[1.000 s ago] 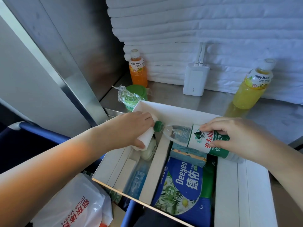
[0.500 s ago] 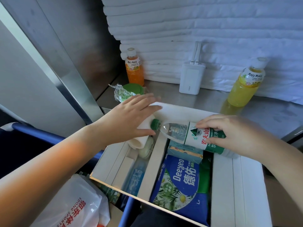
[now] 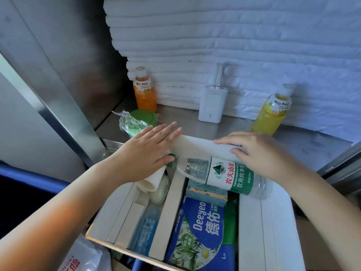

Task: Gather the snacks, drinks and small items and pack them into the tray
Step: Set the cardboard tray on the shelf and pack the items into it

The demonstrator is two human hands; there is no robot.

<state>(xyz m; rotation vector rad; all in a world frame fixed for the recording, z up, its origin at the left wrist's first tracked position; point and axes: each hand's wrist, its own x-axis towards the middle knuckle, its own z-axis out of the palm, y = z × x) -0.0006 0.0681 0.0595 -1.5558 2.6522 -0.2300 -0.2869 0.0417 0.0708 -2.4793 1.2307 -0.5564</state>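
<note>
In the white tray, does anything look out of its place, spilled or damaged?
Yes. The clear plastic water bottle with the green cap lies on its side, slanted across the middle divider of the white tray and resting on a small teal carton, not settled in a compartment. Nothing looks spilled or broken.

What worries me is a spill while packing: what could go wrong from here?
1. The clear plastic water bottle with the green cap lies tilted across the divider of the white tray and a small teal carton, not seated in a compartment; it may roll or slide.
2. The left hand lies flat over the white paper cup, which could get crushed if pressed down.
</note>
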